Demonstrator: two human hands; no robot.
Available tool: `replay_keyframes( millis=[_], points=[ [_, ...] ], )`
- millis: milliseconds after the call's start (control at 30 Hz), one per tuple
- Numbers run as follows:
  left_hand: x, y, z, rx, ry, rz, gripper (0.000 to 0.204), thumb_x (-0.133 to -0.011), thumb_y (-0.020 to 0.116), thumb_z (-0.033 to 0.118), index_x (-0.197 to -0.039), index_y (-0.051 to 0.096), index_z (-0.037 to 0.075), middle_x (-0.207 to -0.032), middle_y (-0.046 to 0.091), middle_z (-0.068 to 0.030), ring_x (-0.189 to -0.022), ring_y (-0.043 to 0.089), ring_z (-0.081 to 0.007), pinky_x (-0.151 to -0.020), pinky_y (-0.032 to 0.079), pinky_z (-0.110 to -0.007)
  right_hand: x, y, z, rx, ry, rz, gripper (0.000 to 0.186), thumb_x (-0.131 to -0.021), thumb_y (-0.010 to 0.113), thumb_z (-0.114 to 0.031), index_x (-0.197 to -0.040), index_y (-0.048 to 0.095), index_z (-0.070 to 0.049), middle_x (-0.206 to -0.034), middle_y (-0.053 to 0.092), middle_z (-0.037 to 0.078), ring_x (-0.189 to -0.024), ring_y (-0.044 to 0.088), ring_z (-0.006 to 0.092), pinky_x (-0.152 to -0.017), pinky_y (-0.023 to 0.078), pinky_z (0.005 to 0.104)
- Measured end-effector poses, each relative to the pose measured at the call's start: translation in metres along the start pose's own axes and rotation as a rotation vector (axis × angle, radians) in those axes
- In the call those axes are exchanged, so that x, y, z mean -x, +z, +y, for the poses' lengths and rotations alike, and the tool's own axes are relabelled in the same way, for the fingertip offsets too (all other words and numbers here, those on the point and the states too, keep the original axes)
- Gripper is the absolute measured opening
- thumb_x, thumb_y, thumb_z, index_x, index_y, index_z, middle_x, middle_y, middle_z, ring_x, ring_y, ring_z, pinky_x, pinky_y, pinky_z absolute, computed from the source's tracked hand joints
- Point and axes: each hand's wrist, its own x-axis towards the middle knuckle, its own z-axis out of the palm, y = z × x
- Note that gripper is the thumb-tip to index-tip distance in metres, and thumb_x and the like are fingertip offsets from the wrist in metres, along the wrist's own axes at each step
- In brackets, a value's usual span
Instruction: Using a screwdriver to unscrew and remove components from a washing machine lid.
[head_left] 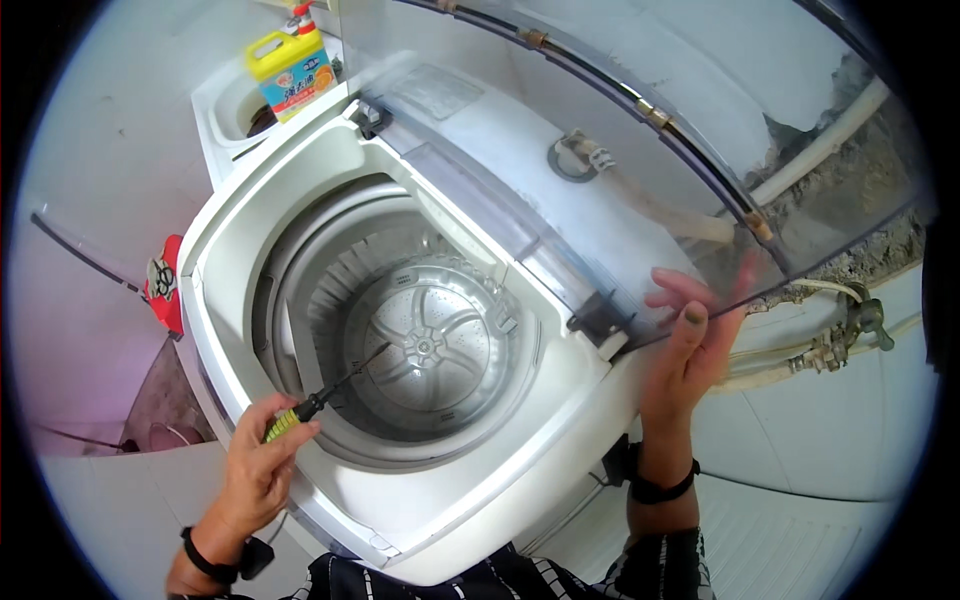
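Note:
A white top-loading washing machine [530,465] stands open, with its steel drum and star-shaped base [450,360] visible. In my left hand [262,460] is a screwdriver [290,420] with a yellow-and-black handle; its thin shaft reaches over the drum at the front left. My right hand [685,360] grips the edge of the raised transparent lid [530,150] near the right hinge, thumb in front and the other fingers showing behind the plastic.
A yellow jug [290,85] stands at a white basin [215,105] behind the machine. A red item [165,305] with something on it is at the left. Taps with hoses [840,340] and broken wall plaster [850,240] are at the right.

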Motion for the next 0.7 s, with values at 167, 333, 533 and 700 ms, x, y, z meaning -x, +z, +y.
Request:
replay_keyframes(
  millis=[167,333,533,700],
  points=[
    [0.038,0.032,-0.002,-0.135,0.063,0.207,0.049,-0.076,0.054,-0.017,-0.117,0.072,0.004,-0.129,0.054,-0.0243,-0.111,0.058,-0.0384,-0.097,0.049,-0.041,-0.001,-0.001,-0.002,0.022,0.045,-0.022,0.062,-0.110,0.046,-0.023,-0.156,0.022,0.011,-0.111,0.073,0.016,-0.086,0.065,0.0173,-0.083,0.052,0.0291],
    [0.044,0.044,-0.009,-0.046,0.040,0.365,0.044,-0.081,0.051,-0.014,-0.116,0.071,0.003,-0.132,0.054,-0.0249,-0.116,0.058,-0.0403,-0.102,0.047,-0.041,-0.001,0.002,-0.002,0.012,0.054,-0.015,0.058,-0.109,0.046,-0.017,-0.158,0.026,0.007,-0.110,0.073,0.016,-0.086,0.067,0.0184,-0.082,0.054,0.0302],
    [0.043,0.047,-0.017,-0.039,0.111,0.433,0.042,-0.080,0.052,-0.013,-0.115,0.071,0.002,-0.131,0.055,-0.0248,-0.115,0.060,-0.0399,-0.100,0.048,-0.041,0.002,0.002,0.001,0.035,0.009,-0.037,0.057,-0.111,0.043,-0.019,-0.157,0.026,0.008,-0.112,0.071,0.015,-0.087,0.063,0.0152,-0.083,0.052,0.0285],
    [0.044,0.048,-0.021,-0.002,0.157,0.449,0.044,-0.077,0.054,-0.013,-0.114,0.072,0.003,-0.131,0.056,-0.0251,-0.115,0.060,-0.0396,-0.101,0.048,-0.041,0.002,0.003,0.003,0.137,-0.035,0.023,0.053,-0.109,0.046,-0.017,-0.155,0.032,0.005,-0.106,0.074,0.012,-0.080,0.068,0.0173,-0.077,0.055,0.0293]
  ],
)
